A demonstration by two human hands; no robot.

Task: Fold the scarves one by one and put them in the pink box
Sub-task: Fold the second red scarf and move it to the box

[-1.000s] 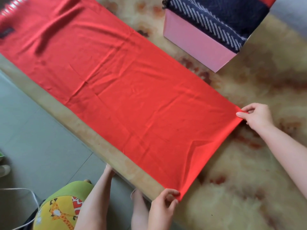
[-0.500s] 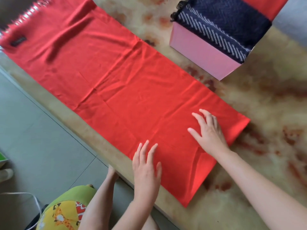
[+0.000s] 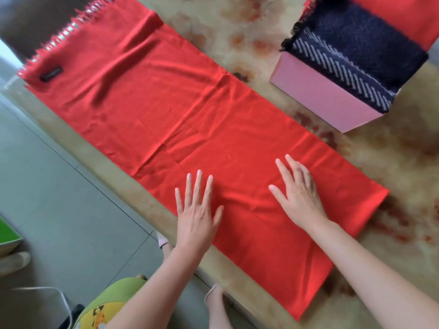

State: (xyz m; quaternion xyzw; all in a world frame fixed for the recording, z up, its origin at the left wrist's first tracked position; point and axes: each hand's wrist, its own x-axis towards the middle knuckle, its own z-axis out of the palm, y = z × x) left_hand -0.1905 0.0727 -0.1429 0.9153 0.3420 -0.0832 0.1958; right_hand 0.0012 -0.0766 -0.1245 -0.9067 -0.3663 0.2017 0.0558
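A long red scarf [image 3: 180, 115] lies flat along the marbled table, its fringed end and a small black label at the far left. My left hand [image 3: 197, 210] rests flat on the scarf near the table's front edge, fingers straight and spread. My right hand [image 3: 298, 193] lies flat on the scarf too, a little to the right, fingers straight. The pink box [image 3: 318, 96] stands at the back right. A folded navy scarf with white stripes [image 3: 351, 60] lies in it, beside a red scarf [image 3: 408, 17].
The table's front edge [image 3: 133, 184] runs diagonally from upper left to lower right. Grey tiled floor [image 3: 47, 186] lies to the left, with a white cable [image 3: 57, 295] and a green object at the left border. Bare marbled tabletop [image 3: 403, 162] shows to the right of the scarf.
A second ago each hand pinched a corner of the scarf's near end. Both let go and now lie flat on the cloth, having slid a little toward the fringed end.
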